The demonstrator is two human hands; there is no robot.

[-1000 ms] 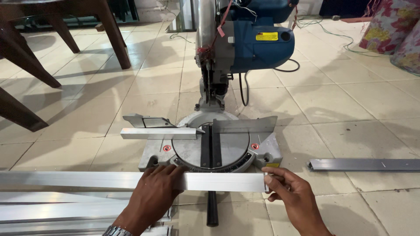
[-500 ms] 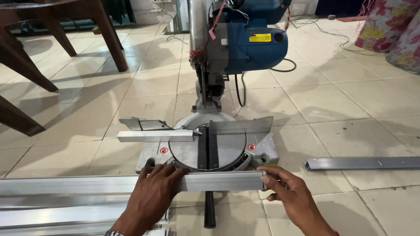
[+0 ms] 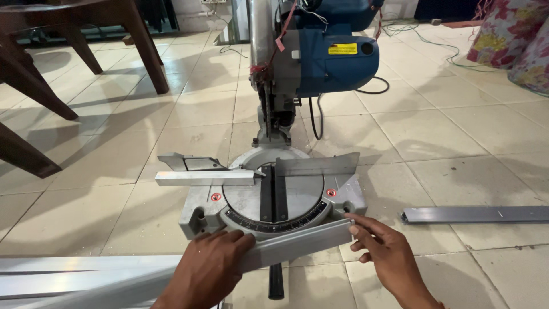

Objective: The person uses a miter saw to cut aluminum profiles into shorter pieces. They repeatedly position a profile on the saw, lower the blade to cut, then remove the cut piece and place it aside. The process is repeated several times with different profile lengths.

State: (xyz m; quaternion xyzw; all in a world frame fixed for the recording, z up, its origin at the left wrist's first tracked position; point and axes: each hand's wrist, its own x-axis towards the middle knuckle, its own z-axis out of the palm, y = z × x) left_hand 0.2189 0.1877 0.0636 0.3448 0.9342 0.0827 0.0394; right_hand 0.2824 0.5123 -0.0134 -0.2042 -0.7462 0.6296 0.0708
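A long aluminium bar lies tilted across the front of a grey mitre saw base on the tiled floor. My left hand grips the bar from above, just left of the saw's black handle. My right hand pinches the bar's right end with fingers and thumb. The blue saw motor and blade guard stand raised above the round turntable. A short aluminium piece rests against the left fence.
More aluminium bars lie on the floor at lower left. Another bar lies on the tiles at right. Dark wooden chair legs stand at upper left. Cables and patterned fabric sit at upper right.
The bar's right end has lifted and swung toward the saw base, so it now sits tilted instead of level. Both hands moved with it; the view has come closer.
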